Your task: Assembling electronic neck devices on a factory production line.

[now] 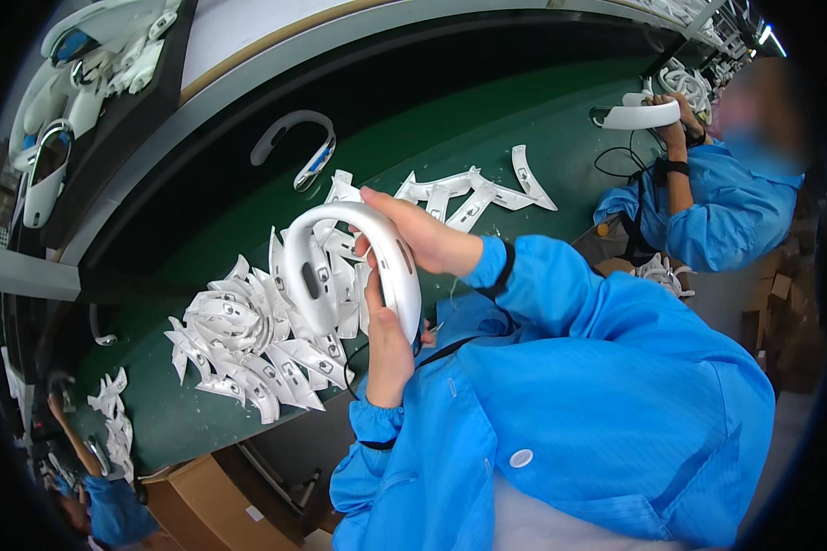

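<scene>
A glossy white U-shaped plastic neckband [397, 266] with dark oval slots is held up over the table in both my hands. My right hand [423, 234] is closed around its upper curve, fingers reaching to the inner side. Lower down, my left hand [390, 354] grips one arm of the neckband, thumb pointing up along it. Behind and beside it, a heap of small curved white plastic pieces [230, 317] with dark markings lies on the green tabletop [179, 427]. More of these pieces [473, 202] are scattered beyond my right hand.
Another white neckband [300, 119] lies farther back on the table. White shells [87, 96] fill a rack at upper left. On the right, a co-worker [735, 207] in blue holds a similar neckband [641, 115]. A second person [115, 510] and a cardboard box [207, 505] are at lower left.
</scene>
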Motion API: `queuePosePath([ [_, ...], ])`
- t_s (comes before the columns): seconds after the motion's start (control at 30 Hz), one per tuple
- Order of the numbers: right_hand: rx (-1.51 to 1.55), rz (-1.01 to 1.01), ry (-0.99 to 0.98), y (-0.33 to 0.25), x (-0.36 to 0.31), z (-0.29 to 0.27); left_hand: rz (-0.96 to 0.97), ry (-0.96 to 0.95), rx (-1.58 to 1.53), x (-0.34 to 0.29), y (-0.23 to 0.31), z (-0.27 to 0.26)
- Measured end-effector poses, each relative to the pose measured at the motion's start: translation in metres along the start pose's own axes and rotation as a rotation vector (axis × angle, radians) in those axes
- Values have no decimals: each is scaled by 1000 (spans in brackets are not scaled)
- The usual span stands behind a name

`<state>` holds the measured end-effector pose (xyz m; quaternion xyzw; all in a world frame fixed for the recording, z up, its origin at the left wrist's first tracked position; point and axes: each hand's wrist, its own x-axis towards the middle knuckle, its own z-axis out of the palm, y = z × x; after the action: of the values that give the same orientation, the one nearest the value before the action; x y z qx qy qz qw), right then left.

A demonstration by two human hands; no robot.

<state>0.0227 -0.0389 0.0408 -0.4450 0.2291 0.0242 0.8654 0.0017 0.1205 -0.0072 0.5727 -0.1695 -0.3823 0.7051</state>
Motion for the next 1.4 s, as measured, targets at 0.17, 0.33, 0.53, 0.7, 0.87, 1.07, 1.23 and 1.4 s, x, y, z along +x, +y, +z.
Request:
queuePosePath([
  [0.17,-101,67,40,2,18,-4,-35,40,683,-2,25,13],
  [0.33,-30,-113,122,13,9,9,174,198,858,-7,21,8],
  [0.53,-11,-105,17,19,12,7,-16,218,385,-13,15,12],
  [0.7,-8,-130,69,30,-1,5,12,213,521,-9,9,17],
  [0.87,-53,-288,148,32,1,8,9,220,617,-6,5,13],
  [1.07,45,-116,19,21,-1,4,-153,129,-47,-7,3,15],
  [1.23,30,-191,54,28,-7,6,-91,123,-68,-2,7,18],
  [1.4,-177,-407,112,43,-11,4,0,106,271,-4,9,23],
])
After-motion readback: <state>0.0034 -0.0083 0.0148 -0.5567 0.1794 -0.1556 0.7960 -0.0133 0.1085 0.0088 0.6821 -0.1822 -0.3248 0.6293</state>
